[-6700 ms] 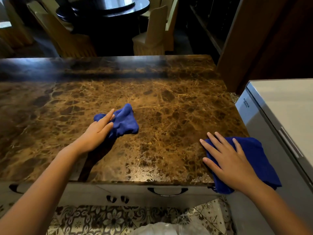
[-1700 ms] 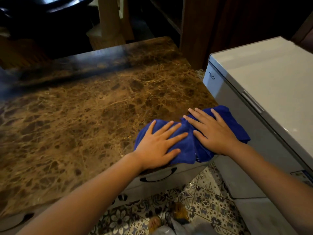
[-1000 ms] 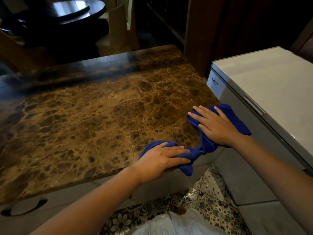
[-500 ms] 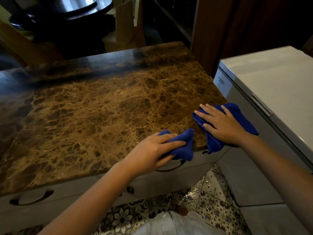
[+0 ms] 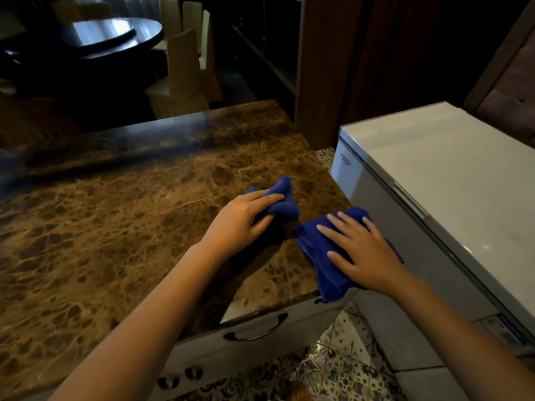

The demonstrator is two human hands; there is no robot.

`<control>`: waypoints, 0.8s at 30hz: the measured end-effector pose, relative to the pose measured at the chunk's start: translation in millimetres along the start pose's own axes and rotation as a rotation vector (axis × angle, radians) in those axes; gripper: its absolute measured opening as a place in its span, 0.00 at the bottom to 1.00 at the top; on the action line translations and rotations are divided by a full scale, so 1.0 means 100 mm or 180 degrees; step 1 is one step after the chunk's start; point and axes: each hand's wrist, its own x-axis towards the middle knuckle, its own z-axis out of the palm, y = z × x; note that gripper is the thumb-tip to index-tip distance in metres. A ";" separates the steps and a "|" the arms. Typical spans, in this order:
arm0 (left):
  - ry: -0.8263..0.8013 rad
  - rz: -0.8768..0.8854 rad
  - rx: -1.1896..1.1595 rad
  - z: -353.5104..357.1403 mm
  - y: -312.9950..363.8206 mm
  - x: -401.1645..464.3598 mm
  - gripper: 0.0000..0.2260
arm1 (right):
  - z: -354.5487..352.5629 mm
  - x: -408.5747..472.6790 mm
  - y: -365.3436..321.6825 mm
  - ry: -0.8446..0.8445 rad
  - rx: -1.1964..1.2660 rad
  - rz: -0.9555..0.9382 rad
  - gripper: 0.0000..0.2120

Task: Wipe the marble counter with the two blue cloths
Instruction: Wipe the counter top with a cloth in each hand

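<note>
The brown veined marble counter (image 5: 121, 227) fills the left and middle of the view. My left hand (image 5: 243, 221) grips a bunched blue cloth (image 5: 282, 202) on the counter's right part, fingers curled over it. My right hand (image 5: 362, 250) lies flat, fingers spread, pressing a second blue cloth (image 5: 321, 264) onto the counter's near right corner. That cloth hangs a little over the front edge. The two cloths lie close together, a narrow strip of marble between them.
A white chest freezer (image 5: 448, 198) stands right beside the counter's right edge. Drawers with dark handles (image 5: 254, 332) sit under the front edge, above a patterned tile floor (image 5: 333, 371). Beyond the far edge are chairs (image 5: 179, 79) and a dark round table (image 5: 95, 36).
My left hand has moved its cloth away from the front edge, further onto the counter. My right hand has slid its cloth back toward the near right corner.
</note>
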 end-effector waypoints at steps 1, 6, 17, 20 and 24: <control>0.0035 -0.0065 -0.0058 0.03 0.01 0.11 0.19 | 0.02 0.00 -0.01 0.0036 -0.0045 0.0009 0.27; -0.0167 -0.0224 -0.0291 0.30 0.14 0.67 0.18 | 0.04 0.00 -0.01 0.0088 -0.0143 0.0037 0.24; -0.0835 -0.0390 0.0067 0.87 0.13 1.06 0.22 | 0.05 0.00 0.00 0.0170 -0.0037 0.0057 0.24; -0.0861 -0.0272 0.0508 0.77 -0.04 0.92 0.24 | 0.05 -0.01 0.00 0.0180 -0.0022 0.0049 0.25; -0.1245 0.0087 0.0698 0.62 -0.25 0.73 0.23 | 0.04 0.00 0.00 0.0197 -0.0055 0.0056 0.25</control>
